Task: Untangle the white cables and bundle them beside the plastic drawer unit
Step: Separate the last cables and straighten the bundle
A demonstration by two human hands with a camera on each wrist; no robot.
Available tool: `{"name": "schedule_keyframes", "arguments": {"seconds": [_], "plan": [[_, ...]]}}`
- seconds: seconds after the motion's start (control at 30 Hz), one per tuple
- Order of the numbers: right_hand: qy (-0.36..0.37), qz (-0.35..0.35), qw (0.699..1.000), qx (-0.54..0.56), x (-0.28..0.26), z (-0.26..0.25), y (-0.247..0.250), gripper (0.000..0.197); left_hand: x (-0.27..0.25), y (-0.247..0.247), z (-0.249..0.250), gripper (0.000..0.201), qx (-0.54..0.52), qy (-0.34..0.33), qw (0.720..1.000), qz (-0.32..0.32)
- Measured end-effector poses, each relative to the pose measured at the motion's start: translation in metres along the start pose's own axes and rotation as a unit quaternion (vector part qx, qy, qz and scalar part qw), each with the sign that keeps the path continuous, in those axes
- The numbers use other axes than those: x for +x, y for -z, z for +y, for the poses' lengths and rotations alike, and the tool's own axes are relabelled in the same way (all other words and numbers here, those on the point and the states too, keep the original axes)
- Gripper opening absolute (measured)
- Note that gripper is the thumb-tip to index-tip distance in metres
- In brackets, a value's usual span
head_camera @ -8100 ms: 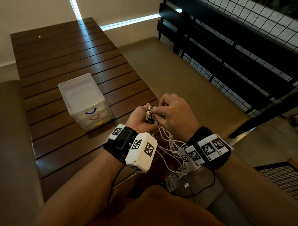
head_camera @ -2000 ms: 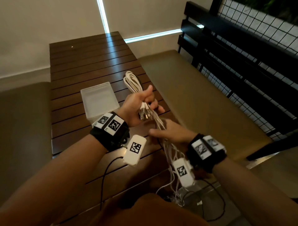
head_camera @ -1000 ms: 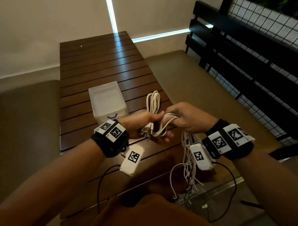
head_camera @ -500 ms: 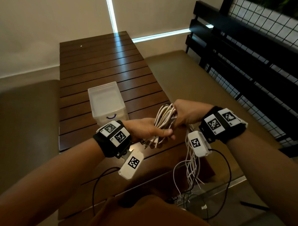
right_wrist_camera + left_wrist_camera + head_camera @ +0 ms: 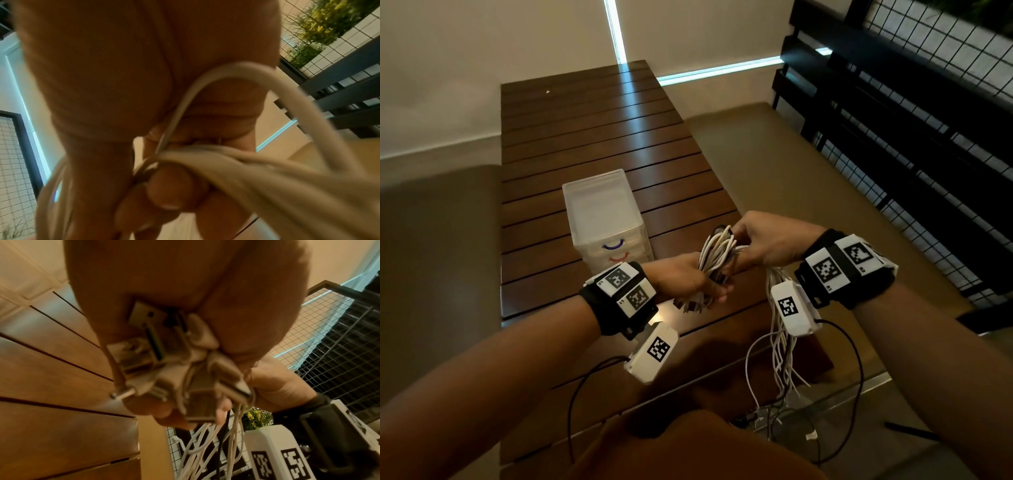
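Observation:
A bundle of white cables (image 5: 717, 253) is held in the air over the table's near right part, just right of the clear plastic drawer unit (image 5: 604, 214). My left hand (image 5: 688, 281) grips the bundle low down, and the plug ends (image 5: 164, 363) stick out below its fist. My right hand (image 5: 763, 240) holds a loop of the same cables (image 5: 226, 155) against the bundle's upper part, its fingers curled round the strands. Loose cable tails (image 5: 780, 359) hang down under the right wrist past the table edge.
The dark slatted wooden table (image 5: 585, 137) stretches away from me. Padded benches (image 5: 774, 171) run along both sides. A black metal grid railing (image 5: 911, 120) stands to the right. Thin black wires (image 5: 585, 394) trail from the wrist cameras.
The right hand has carried a loop of cable up and over the bundle to its far side. The left hand keeps its grip and has barely moved.

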State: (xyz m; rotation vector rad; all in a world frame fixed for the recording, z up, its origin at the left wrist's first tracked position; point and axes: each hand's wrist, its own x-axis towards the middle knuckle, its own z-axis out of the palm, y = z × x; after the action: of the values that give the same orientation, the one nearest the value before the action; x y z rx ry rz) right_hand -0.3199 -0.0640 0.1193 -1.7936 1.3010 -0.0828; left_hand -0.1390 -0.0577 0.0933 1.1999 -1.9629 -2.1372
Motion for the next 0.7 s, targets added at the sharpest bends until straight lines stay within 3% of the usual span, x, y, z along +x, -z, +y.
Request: {"name": "schedule_keyframes", "arguments": {"seconds": [0.1,0.33,0.57,0.63,0.7], "plan": [[0.014,0.015,1.0,0.012,-0.001,0.001,-0.004,0.015,0.0,-0.006,-0.004,0.009,-0.027,0.004,1.0,0.006],[0.034,0.039,0.998,0.021,-0.002,0.0,-0.008,0.011,0.001,-0.013,-0.005,0.026,-0.062,0.008,0.998,0.029],[0.041,0.076,0.995,0.043,0.005,-0.001,-0.023,0.014,0.003,-0.002,-0.012,0.018,0.047,0.034,0.996,0.073],[0.037,0.075,0.995,0.062,0.003,0.001,-0.024,0.014,0.002,-0.001,-0.016,0.021,0.029,0.045,0.996,0.078],[0.018,0.127,0.99,0.065,0.002,0.007,-0.025,0.021,0.003,-0.004,-0.021,0.028,-0.04,0.062,0.993,0.092]]}}
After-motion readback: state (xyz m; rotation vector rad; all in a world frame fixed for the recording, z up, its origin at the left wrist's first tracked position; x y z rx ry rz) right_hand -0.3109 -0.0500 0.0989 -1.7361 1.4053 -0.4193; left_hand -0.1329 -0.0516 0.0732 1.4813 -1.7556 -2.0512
